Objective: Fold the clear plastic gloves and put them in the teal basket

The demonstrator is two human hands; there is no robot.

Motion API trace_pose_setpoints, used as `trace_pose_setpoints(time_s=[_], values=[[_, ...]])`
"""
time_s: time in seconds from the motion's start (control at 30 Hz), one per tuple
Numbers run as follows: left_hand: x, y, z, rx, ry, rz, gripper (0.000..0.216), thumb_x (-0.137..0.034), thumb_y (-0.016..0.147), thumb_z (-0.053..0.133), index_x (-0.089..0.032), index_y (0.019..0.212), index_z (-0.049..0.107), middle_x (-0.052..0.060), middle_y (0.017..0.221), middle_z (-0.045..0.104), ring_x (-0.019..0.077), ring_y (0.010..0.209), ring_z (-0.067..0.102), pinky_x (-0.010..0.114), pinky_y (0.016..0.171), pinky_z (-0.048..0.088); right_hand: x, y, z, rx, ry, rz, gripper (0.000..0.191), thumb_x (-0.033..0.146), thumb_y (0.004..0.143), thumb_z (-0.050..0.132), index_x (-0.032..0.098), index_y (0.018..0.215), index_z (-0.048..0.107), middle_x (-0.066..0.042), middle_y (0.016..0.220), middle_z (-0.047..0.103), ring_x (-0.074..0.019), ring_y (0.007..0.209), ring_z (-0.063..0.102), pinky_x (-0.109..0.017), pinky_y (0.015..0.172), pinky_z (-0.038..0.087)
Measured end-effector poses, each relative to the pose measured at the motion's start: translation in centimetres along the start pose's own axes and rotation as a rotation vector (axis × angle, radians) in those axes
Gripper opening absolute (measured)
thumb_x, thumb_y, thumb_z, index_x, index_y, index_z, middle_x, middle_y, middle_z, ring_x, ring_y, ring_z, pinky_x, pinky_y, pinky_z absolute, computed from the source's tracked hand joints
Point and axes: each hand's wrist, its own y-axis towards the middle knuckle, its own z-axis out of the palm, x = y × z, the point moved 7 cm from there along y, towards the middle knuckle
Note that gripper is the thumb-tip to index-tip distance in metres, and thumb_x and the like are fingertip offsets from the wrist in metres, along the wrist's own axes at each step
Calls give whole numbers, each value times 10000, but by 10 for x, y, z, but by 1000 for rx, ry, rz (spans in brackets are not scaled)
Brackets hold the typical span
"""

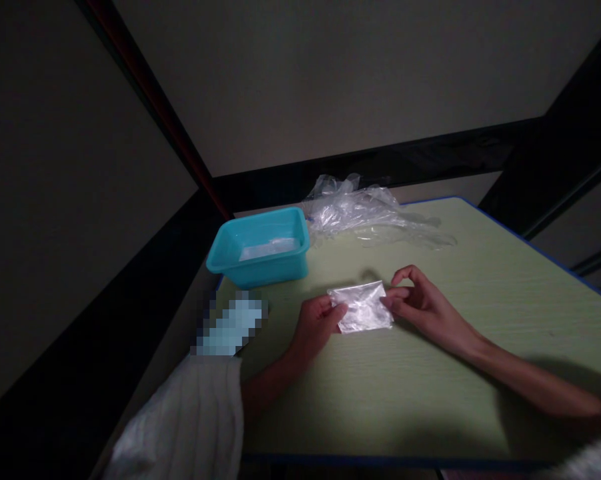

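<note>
Hands (320, 317) (425, 303) pinch a glossy, creased rectangle (364, 309), probably plastic.

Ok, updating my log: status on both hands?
Left hand and right hand: pinching shiny translucent plastic rectangle. Turquoise rectangular plastic tub, crumpled clear plastic film: beyond, neither in the way.
</note>
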Motion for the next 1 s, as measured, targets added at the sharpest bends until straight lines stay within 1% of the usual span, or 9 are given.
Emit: trace_pose_setpoints(time_s=[0.07,0.13,0.27,0.43,0.57,0.67,0.83,0.9,1.0], values=[[0,0,0,3,-27,-14,288,-402,693,664,-124,651,600,-26,542,521,107,526,507,205,511,410,2,-1,3,28,23,-34,318,370,748,636,234,810,355,69,622,497,-78,500,431,-200,436,303],[1,1,1,10,-52,-29,294,-408,676,678,-124,665,606,-18,562,541,112,540,518,213,525,420,3,-1,7,77,20,-47,272,355,757,637,218,780,403,64,619,474,-77,519,433,-204,452,311],[3,2,3,25,-93,-59,289,-401,658,686,-123,697,614,-11,597,563,113,547,529,226,547,438,-1,-1,12,136,-17,-9,240,373,735,661,183,756,517,47,613,466,-79,522,426,-213,459,311],[2,1,3,21,-108,-78,267,-377,647,689,-124,687,616,-10,593,577,116,535,544,234,550,452,-8,0,11,89,-11,54,270,401,688,695,173,752,566,33,616,511,-77,510,421,-215,457,299],[-2,0,4,24,-103,-86,240,-325,628,684,-116,740,648,12,625,634,128,559,580,225,547,465,-11,0,10,80,25,74,275,384,663,715,165,757,578,15,654,566,-76,518,455,-214,468,313],[-3,0,4,26,-91,-101,265,-267,582,697,-112,795,665,23,632,664,146,584,608,210,518,471,-9,1,8,67,27,66,262,368,664,717,163,758,582,6,661,594,-81,531,481,-214,473,329],[-2,1,2,21,-72,-114,244,-229,562,678,-115,777,655,35,634,684,164,571,637,191,448,459,-5,1,4,35,12,44,269,375,656,725,163,758,593,-10,677,628,-94,545,524,-220,481,369],[-2,0,2,25,-69,-117,245,-230,564,667,-117,780,650,33,627,684,170,555,647,186,429,450,-6,1,3,35,19,56,286,380,648,731,163,792,614,-14,682,640,-100,549,542,-223,489,393],[-4,-1,3,36,-68,-121,254,-235,562,655,-117,786,646,30,623,685,169,531,655,181,419,444,-9,0,3,49,19,83,358,396,643,734,156,899,659,-24,696,657,-110,565,566,-232,513,431]])
